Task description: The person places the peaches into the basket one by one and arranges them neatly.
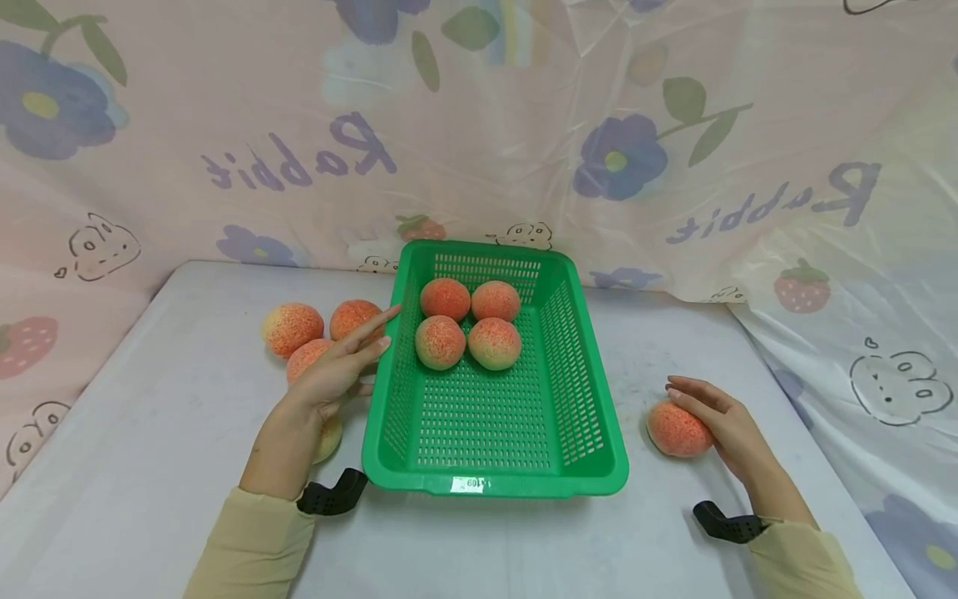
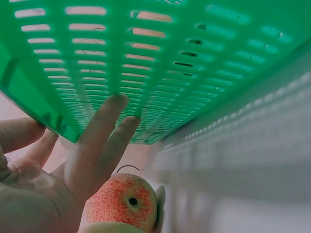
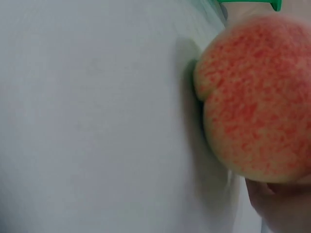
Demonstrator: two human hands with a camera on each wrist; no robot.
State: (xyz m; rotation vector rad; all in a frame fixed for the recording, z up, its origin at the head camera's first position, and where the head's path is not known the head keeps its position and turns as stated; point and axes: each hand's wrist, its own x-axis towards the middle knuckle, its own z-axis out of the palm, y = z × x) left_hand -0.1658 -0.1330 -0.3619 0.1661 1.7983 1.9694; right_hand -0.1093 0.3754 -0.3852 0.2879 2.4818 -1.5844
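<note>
A green slotted basket (image 1: 599, 416) stands mid-table with several speckled orange peaches (image 1: 467, 324) at its far end. My left hand (image 1: 352, 362) lies against the basket's left wall with straight fingers, holding nothing. In the left wrist view those fingers (image 2: 104, 141) touch the green wall (image 2: 170, 58) above a peach (image 2: 124, 201). Right of the basket, my right hand (image 1: 711, 408) rests with straight fingers on top of a single peach (image 1: 676, 430) on the table. That peach (image 3: 257, 97) fills the right wrist view, with a bit of the hand (image 3: 277, 204) under it.
Several loose peaches (image 1: 292, 327) lie on the grey table (image 1: 165, 416) left of the basket, one half hidden under my left wrist (image 1: 329, 438). A flowered plastic sheet (image 1: 524, 125) hangs behind and along both sides.
</note>
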